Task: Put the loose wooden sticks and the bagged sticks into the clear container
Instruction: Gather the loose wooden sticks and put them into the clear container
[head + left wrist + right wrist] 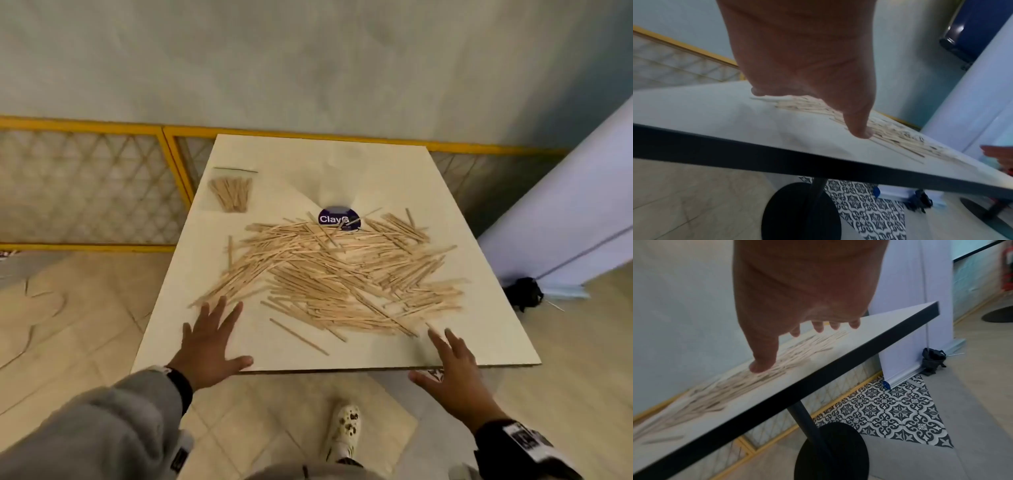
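Loose wooden sticks (335, 277) are heaped on the white table (479, 212), bagged sticks (231, 193) far-left, flanked by left hand (210, 346) and right hand (452, 370), both spread flat, nothing grasped.

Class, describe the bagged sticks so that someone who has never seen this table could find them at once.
Start at the pale table and go to its far left corner. The bagged sticks lie there, apart from the big pile of loose sticks. Unlike those, they form one tidy bundle inside a clear bag.
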